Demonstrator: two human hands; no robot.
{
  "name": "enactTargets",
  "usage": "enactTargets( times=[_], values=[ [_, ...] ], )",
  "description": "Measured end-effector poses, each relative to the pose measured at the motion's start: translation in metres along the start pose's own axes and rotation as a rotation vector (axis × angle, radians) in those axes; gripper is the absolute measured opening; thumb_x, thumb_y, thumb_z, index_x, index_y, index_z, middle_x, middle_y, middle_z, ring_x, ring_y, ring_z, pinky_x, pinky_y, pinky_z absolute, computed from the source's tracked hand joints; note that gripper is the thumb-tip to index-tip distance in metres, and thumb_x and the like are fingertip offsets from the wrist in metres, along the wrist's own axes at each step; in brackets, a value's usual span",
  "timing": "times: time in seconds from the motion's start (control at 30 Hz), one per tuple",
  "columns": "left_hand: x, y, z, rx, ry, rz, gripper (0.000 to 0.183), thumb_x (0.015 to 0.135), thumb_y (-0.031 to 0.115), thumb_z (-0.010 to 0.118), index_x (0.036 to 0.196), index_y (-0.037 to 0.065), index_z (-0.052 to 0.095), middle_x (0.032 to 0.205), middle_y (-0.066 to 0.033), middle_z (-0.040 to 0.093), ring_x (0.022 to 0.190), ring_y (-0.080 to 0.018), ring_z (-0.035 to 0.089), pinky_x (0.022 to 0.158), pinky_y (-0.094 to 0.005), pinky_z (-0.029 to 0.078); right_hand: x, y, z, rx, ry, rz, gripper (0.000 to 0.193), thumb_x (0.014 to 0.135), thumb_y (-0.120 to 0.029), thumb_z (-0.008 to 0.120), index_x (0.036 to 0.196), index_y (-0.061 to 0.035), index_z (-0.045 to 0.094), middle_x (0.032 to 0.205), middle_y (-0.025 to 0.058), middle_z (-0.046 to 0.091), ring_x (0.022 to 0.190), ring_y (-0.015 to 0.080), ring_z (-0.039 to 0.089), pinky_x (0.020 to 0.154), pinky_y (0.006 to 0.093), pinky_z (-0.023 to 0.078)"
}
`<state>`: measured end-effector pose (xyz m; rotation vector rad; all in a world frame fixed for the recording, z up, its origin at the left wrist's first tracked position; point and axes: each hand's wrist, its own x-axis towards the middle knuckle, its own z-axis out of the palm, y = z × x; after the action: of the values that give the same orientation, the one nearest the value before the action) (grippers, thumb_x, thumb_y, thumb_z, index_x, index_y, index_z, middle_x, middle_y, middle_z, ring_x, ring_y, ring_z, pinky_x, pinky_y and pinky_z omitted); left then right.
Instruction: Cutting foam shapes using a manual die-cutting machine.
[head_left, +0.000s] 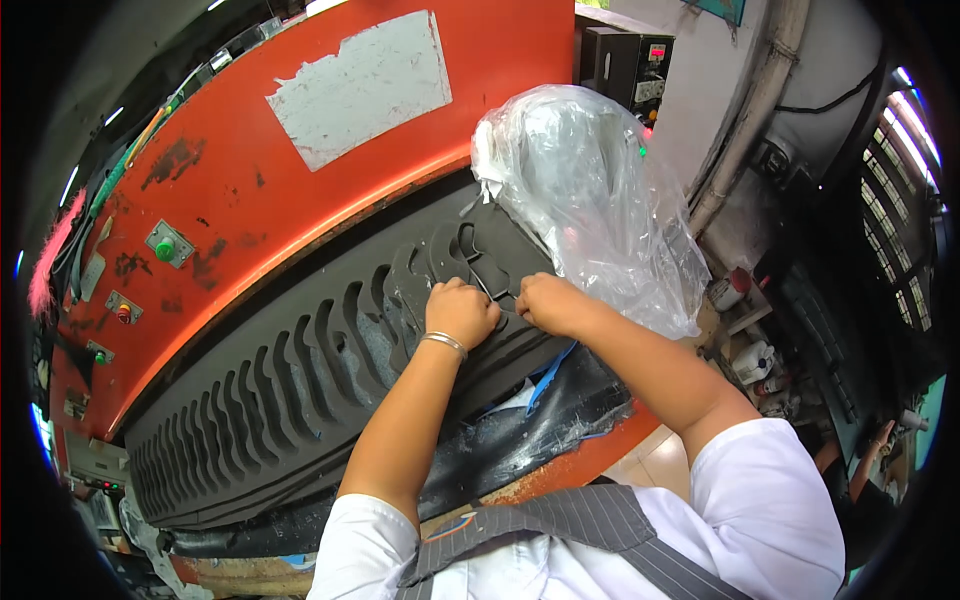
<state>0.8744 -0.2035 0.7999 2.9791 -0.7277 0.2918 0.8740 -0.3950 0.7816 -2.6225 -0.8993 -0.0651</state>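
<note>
Clearly your left hand (460, 312) and right hand (548, 303), fingers curled closed, press the dark sheet (300, 390) on the press bed (560, 470); it looks soft, floppy, light, so pinch a cut edge.

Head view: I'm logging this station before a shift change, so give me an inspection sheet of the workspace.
Surface: black bed of an orange press, worn paint, grey patch.
Job's things: dark sheet cut into rows of curved shapes; metal cutting die lies on it.
Clutter: clear plastic bag at the sheet's far end; blue strip near the wrist.
Grippers: left hand and right hand, both fisted, pressing at the die; bracelet on left wrist.
Cables: wires along the press's top edge; black cable on wall.
Surroundings: control box, pipe, bottles, barred window.
</note>
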Motion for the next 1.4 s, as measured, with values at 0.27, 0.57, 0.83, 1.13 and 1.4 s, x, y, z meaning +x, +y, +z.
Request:
enactTargets(
  times=[0.27, 0.57, 0.83, 1.13, 1.4],
  values=[
    [-0.007, -0.008, 0.002, -0.040, -0.160, 0.433, 0.020, 0.082, 0.021, 0.058, 0.099, 0.015, 0.066, 0.100, -0.0005, 0.064, 0.103, -0.0229, 0.053, 0.084, -0.0390, 0.042, -0.021, -0.035, 0.025, -0.313, 0.020, 0.034, 0.019, 0.081, -0.013, 0.054, 0.080, -0.0093, 0.073, 0.085, 0.0083, 0.068, 0.092, 0.0260, 0.062, 0.078, 0.0398, 0.048],
    [0.009, 0.001, -0.005, 0.156, -0.368, 0.355, 0.019, 0.080, 0.019, 0.060, 0.093, 0.020, 0.073, 0.103, 0.0029, 0.068, 0.109, -0.0199, 0.054, 0.088, -0.0351, 0.043, -0.007, -0.063, 0.017, -0.503, -0.082, 0.107, 0.017, 0.077, -0.017, 0.057, 0.075, -0.0106, 0.073, 0.076, 0.0042, 0.069, 0.090, 0.0219, 0.060, 0.079, 0.0392, 0.041],
    [-0.035, -0.004, 0.021, -0.010, 0.229, 0.571, 0.015, 0.082, 0.023, 0.053, 0.075, 0.014, 0.063, 0.080, 0.0015, 0.055, 0.089, -0.0174, 0.050, 0.076, -0.0311, 0.038, -0.045, -0.044, 0.037, -0.420, 0.237, -0.152, 0.010, 0.077, -0.012, 0.056, 0.073, -0.0069, 0.063, 0.076, 0.0083, 0.061, 0.081, 0.0279, 0.052, 0.075, 0.0427, 0.036],
    [-0.018, 0.003, 0.006, -0.612, 0.559, 0.233, 0.017, 0.079, 0.016, 0.069, 0.089, 0.006, 0.060, 0.099, -0.0087, 0.058, 0.093, -0.0285, 0.057, 0.082, -0.0391, 0.045, -0.012, -0.021, -0.037, -0.107, 0.338, -0.211, 0.011, 0.085, -0.014, 0.056, 0.079, -0.0071, 0.062, 0.080, 0.0129, 0.059, 0.084, 0.0330, 0.051, 0.074, 0.0439, 0.038],
    [-0.010, -0.010, 0.008, -0.485, 0.320, -0.062, 0.016, 0.076, 0.013, 0.069, 0.086, 0.002, 0.064, 0.100, -0.0130, 0.061, 0.097, -0.0324, 0.059, 0.084, -0.0386, 0.049, 0.028, -0.010, -0.113, 0.394, 0.339, 0.007, 0.018, 0.092, -0.017, 0.056, 0.090, -0.0003, 0.063, 0.086, 0.0148, 0.064, 0.080, 0.0311, 0.057, 0.076, 0.0396, 0.045]
  ],
)
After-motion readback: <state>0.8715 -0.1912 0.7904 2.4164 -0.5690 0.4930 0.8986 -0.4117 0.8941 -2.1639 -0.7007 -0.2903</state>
